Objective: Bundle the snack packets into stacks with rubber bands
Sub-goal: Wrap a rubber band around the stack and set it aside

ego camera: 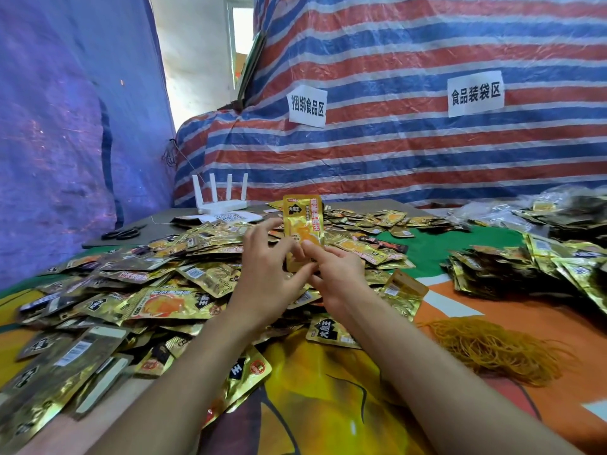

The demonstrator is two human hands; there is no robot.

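Observation:
A gold snack packet (pixel 303 221) stands upright in the middle of the view, held at its lower end by both hands. My left hand (pixel 267 270) has its fingers curled against the packet's left lower edge. My right hand (pixel 335 272) pinches the packet's bottom from the right, forefinger pointing left across it. A wide heap of loose gold packets (pixel 157 290) covers the table on the left and behind the hands. A pile of yellow-brown rubber bands (pixel 492 349) lies on the cloth at the right.
Bundled packets (pixel 532 267) lie in stacks at the right. A white router (pixel 223 205) and black scissors (pixel 123 232) sit at the far left of the table. A striped tarpaulin (pixel 394 142) with two paper signs hangs behind.

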